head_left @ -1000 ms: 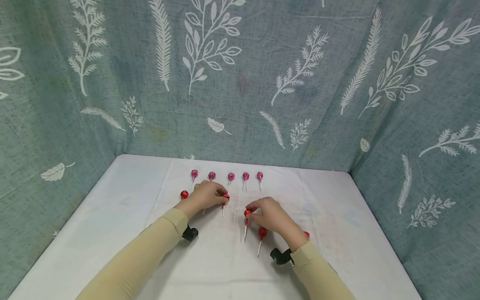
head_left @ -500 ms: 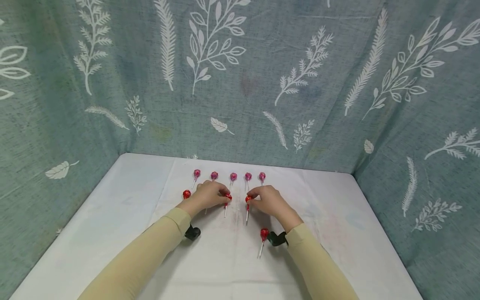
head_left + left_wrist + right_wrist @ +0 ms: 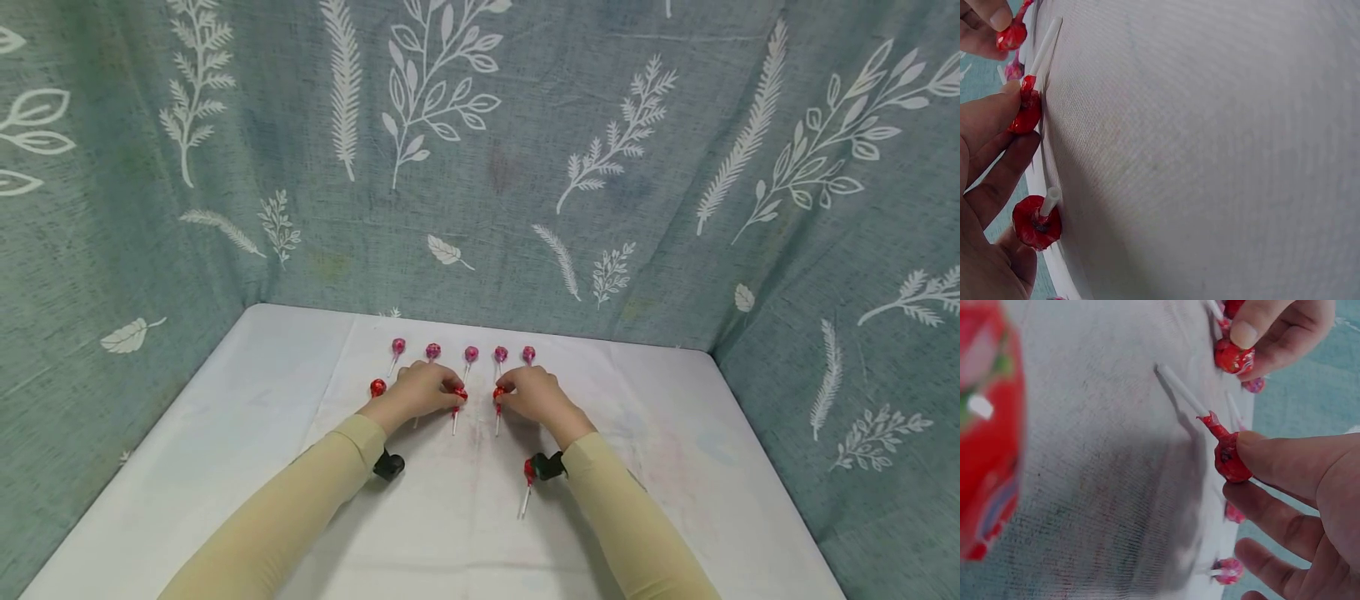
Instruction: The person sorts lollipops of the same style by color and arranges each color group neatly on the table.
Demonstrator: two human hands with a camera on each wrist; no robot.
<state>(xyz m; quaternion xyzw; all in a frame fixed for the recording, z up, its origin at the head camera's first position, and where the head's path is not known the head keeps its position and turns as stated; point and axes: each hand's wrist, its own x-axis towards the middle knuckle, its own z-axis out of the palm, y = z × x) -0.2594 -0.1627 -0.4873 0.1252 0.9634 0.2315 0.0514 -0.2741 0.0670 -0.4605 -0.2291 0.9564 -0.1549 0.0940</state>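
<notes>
My left hand point(image 3: 420, 392) pinches the head of a red-wrapped lollipop point(image 3: 1027, 115) between thumb and fingers; its white stick points toward me. Just to the right, my right hand point(image 3: 536, 396) pinches another red lollipop point(image 3: 1232, 459) by its head, the stick also toward me. In the right wrist view that stick's tip is close to the cloth. A further red lollipop point(image 3: 1036, 225) lies beside the left hand's lower fingers, and one red head point(image 3: 378, 387) shows behind the left wrist. Near the right wrist lies another red lollipop point(image 3: 529, 471), partly covered by the black wrist camera.
Behind the hands, several pink lollipops, such as the middle one point(image 3: 471, 354), form a row across the white-covered table point(image 3: 300, 533). Some of their sticks are hidden by the hands. A green leaf-patterned curtain point(image 3: 480, 208) surrounds the table's back and sides.
My right hand has carried its red lollipop forward, level with the left hand's one. A red lollipop seen earlier at the right is now hidden by the right arm. The left hand keeps its grip.
</notes>
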